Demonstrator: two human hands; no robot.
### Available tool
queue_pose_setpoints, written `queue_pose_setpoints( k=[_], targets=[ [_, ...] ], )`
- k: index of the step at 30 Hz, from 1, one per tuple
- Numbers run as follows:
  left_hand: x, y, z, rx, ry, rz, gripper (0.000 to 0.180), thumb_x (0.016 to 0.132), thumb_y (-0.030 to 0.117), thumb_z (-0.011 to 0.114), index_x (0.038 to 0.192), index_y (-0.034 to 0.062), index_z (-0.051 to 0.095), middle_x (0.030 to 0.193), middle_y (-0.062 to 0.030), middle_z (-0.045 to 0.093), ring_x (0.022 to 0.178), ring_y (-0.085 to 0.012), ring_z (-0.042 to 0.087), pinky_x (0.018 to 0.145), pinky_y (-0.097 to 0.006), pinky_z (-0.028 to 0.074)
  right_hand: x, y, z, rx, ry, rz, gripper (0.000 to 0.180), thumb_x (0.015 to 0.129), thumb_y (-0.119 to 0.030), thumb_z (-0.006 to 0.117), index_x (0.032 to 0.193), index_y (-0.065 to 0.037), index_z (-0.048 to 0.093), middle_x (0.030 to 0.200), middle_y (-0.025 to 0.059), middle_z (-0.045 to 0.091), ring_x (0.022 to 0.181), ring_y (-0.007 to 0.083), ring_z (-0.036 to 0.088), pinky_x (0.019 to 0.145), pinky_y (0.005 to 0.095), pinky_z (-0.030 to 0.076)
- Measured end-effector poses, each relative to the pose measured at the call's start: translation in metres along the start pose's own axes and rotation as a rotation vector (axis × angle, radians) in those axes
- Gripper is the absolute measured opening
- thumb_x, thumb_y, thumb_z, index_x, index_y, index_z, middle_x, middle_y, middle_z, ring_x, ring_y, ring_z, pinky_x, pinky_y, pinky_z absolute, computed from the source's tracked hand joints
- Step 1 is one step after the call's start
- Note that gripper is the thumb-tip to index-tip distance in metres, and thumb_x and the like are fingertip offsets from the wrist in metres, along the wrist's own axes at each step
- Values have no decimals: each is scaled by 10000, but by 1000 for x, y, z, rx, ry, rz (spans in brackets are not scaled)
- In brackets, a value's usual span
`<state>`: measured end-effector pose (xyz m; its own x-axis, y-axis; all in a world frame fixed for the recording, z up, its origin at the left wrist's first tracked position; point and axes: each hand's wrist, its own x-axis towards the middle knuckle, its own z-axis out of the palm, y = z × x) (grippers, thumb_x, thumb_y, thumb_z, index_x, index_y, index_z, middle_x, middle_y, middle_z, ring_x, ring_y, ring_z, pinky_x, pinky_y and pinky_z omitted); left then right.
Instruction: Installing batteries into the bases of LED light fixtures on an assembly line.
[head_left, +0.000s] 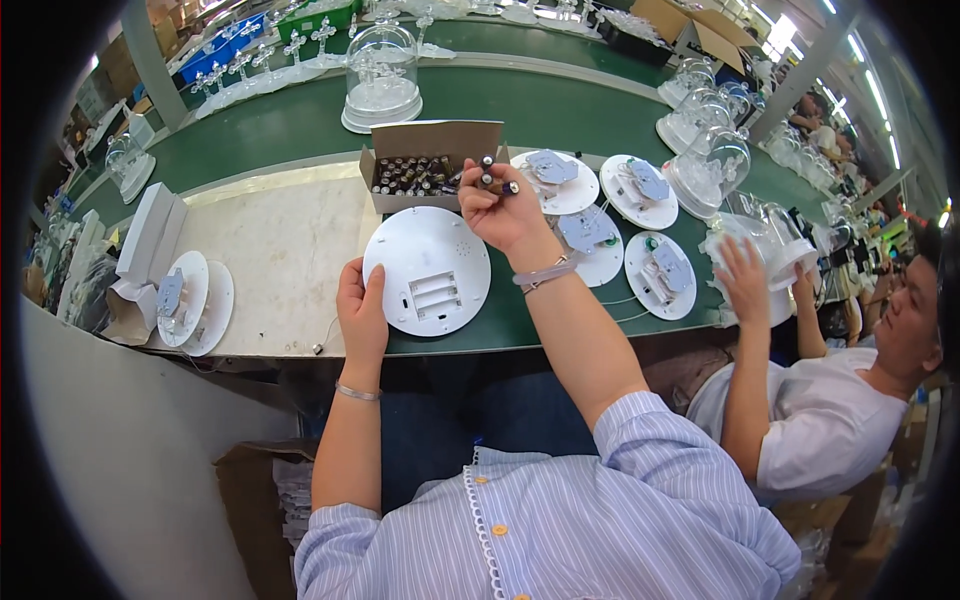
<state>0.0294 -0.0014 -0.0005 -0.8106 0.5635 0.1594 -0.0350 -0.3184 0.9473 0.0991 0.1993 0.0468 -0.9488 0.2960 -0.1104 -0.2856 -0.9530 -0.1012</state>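
While the left hand (362, 312) lies flat, pinning the round white base (427, 270) by its rim, the right hand (503, 208) pinches small batteries (495, 180) above it, just before the open battery box (425, 165). Best keep the base steady and match each battery's polarity to the empty slots (434, 295).

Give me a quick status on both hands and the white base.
Left hand steadies round white base, battery slots empty. Right hand raised, pinching batteries above it. Open battery box behind; nothing blocking.
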Motion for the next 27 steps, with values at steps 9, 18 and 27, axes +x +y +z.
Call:
queue_pose_setpoints(
  k=[9,18,27],
  targets=[
    [3,1,0,-19,10,27,181,847,117,479,956,-27,469,861,-42,546,762,-65,493,681,-191,409,-21,4,-6,157,30,168,186,781,-205,515,731,-41,445,580,15,473,410,67,312,371,155,322],
    [1,2,1,-16,12,26,183,846,123,484,951,-26,472,853,-40,545,751,-58,491,668,-185,408,-32,12,-13,12,141,182,217,801,-245,520,777,-33,481,595,-7,429,566,88,460,489,248,493],
    [1,0,-1,-33,5,21,181,844,126,490,946,-23,476,848,-36,544,742,-55,489,660,-184,409,-46,20,-6,-126,-24,275,315,829,-342,515,988,-70,509,684,-10,449,554,61,471,375,162,394]
  ],
)
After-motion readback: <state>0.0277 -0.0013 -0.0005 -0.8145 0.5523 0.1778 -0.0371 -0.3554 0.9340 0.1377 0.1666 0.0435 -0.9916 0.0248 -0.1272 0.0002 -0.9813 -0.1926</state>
